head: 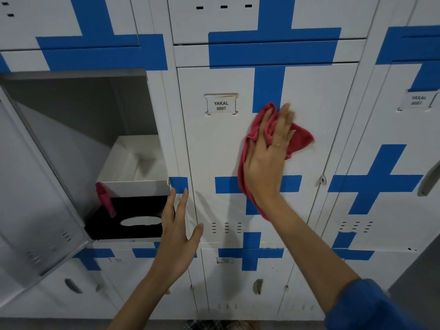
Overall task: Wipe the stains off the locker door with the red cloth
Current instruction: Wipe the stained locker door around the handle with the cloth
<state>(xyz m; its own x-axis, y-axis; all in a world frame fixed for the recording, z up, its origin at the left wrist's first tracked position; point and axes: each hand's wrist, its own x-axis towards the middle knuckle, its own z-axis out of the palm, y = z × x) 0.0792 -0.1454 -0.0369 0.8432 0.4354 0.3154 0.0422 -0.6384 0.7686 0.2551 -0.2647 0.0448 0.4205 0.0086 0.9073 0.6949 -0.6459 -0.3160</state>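
The right hand [269, 158] presses the red cloth [301, 139] flat against the locker door [214, 151], fingers straight, just below the blue cross. The left hand [177, 232] is spread open, holding nothing, fingertips at the door's left edge. Loose cloth hanging below the palm could bunch and slip, leaving streaks. Faint marks near the left hand may be stains, though the view is too soft to say. Left of that hand an open locker [78, 129] holds a white box [133, 163] and a black box [128, 217]; nothing blocks the wiping path.
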